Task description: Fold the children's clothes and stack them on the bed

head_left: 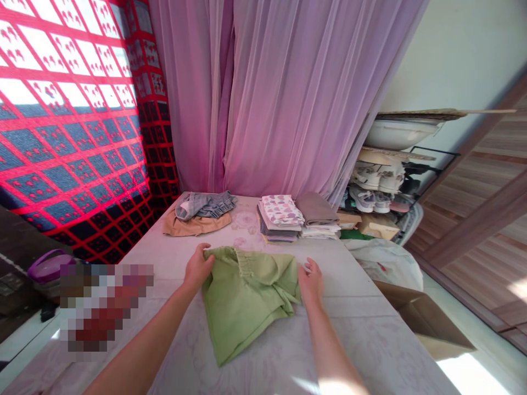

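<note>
Head view: green shorts (251,296) lie mid-worktop (349,307), waistband toward the far edge, right leg side rumpled. Left hand (200,267) pinches the waistband's left end, thumb against fingers. Right hand (312,281) is at the shorts' right side, fingers bent; can't tell if they pinch cloth.

Far-left corner: denim garment (201,207) on top of tan garment (197,225), loosely laid. Far edge, right of middle: two folded piles side by side, patterned cloth (282,209) topping one, grey-brown cloth (316,207) topping the other. These take up the space beyond the shorts, toward the far-right corner.

Purple curtain (280,109) hangs behind the far edge. Off the right edge: plastic bag (382,260), open cardboard box (432,312), shoe rack (436,171) further back. Pixelated patch (105,310) hides part of the left edge.
</note>
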A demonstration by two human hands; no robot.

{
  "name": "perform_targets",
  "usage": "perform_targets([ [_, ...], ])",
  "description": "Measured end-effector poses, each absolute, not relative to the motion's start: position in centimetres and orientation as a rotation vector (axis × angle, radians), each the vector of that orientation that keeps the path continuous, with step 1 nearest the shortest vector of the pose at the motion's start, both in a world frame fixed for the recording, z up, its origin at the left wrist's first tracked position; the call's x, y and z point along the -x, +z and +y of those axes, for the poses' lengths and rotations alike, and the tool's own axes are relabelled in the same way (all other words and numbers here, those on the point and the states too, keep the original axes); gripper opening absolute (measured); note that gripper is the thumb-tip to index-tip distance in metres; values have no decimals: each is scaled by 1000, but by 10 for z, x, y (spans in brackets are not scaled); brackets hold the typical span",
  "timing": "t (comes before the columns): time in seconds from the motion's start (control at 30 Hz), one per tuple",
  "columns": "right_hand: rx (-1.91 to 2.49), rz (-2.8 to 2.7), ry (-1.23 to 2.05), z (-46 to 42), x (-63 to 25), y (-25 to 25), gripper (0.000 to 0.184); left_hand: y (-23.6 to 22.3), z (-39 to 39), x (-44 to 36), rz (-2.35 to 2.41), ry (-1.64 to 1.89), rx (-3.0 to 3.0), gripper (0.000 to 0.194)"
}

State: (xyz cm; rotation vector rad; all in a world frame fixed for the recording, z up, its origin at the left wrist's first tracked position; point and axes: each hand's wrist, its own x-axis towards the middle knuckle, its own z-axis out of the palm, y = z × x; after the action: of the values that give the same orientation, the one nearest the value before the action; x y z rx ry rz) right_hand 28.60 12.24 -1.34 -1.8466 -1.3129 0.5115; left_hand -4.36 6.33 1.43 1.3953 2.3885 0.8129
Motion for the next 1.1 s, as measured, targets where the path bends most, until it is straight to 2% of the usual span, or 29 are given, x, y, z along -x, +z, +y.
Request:
perform_targets([
  [0.17,1813,-1472,559,120,-269,-21,50,15,17,93,2544,668,-1224,39],
  [0.3,1651,-1701,506,119,-244,-12,40,17,-4,94,2639,525,-1563,51],
  [0.43,1755,-1805,631,130,-224,-4,41,26,4,61,2248,455,-2162,61],
  [0.53,1854,-1823,787,139,-217,0,47,36,18,44,1900,403,-2309,48],
  [0.63,1775,-1880,858,140,-216,6,43,46,30,49,1725,462,-2139,24],
  [0.7,1638,-1858,772,136,-218,11,44,51,41,62,1698,625,-1948,30],
  [0.8,1448,-1705,479,132,-218,18,50,58,67,85,1811,1056,-1701,45],
  [0.87,1485,-1654,418,136,-215,19,50,58,88,97,1966,1178,-1579,49],
  [1.0,1742,-1737,598,144,-211,7,51,44,110,109,2219,896,-1373,62],
  [1.1,1798,-1782,610,139,-218,-5,45,30,101,113,2223,765,-1325,61],
])
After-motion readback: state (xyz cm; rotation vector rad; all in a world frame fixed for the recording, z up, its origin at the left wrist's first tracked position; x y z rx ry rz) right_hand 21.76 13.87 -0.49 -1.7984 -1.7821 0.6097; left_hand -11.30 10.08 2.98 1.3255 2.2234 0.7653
